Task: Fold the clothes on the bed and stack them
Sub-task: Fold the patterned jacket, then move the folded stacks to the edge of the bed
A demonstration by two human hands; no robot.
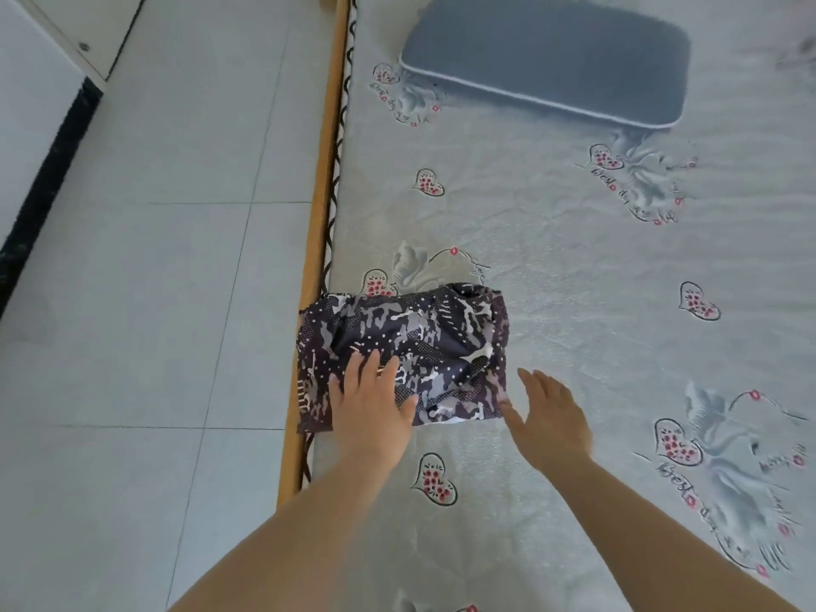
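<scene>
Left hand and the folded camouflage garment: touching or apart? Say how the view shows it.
Touching. The head view shows the left hand lying flat, fingers straight, on the garment, with no gap.

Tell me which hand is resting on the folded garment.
The left hand: it lies flat on the camouflage garment, fingers spread. The right hand is open beside the garment's right edge, over the bedsheet.

The scene is viewed from head height, steeply downward and close, over the pale heart-printed mattress point(574, 280).
</scene>
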